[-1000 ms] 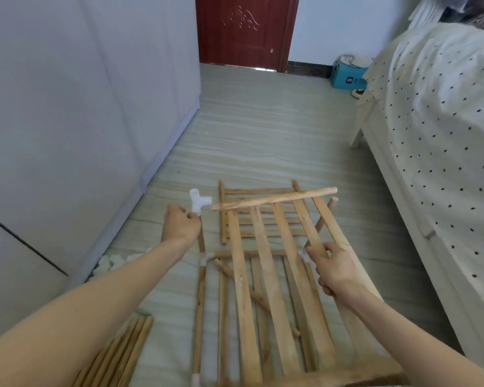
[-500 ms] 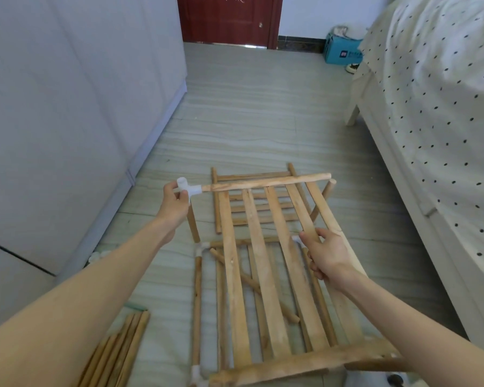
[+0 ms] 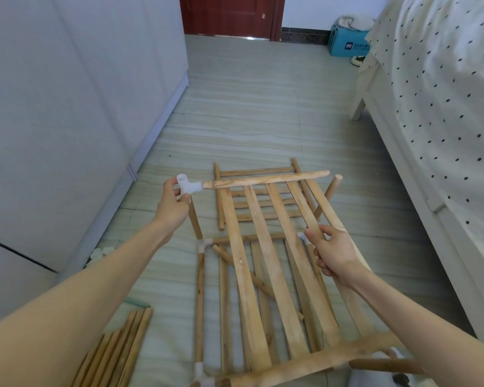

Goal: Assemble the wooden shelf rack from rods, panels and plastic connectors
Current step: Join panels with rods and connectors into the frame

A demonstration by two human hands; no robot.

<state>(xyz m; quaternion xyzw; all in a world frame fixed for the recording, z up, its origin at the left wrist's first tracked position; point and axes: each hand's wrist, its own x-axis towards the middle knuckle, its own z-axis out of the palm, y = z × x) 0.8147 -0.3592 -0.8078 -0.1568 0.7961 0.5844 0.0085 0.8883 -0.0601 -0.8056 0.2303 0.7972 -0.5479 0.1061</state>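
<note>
While the white plastic connector [image 3: 188,187] is pinched by the left hand [image 3: 172,205] at centre left of the frame, with the panel's end rod [image 3: 266,179] already seated in it, the joint should be pressed home along the rod's axis, judged best done without twisting. The slatted panel [image 3: 266,247], mid-frame and raised over the floor [image 3: 249,107], is gripped at its right rail by the right hand [image 3: 331,254]. Both arms are extended forward.

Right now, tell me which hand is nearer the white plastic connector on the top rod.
Left. The left hand holds the white connector itself; the right hand grips a slat of the panel, lower and well apart.
</note>
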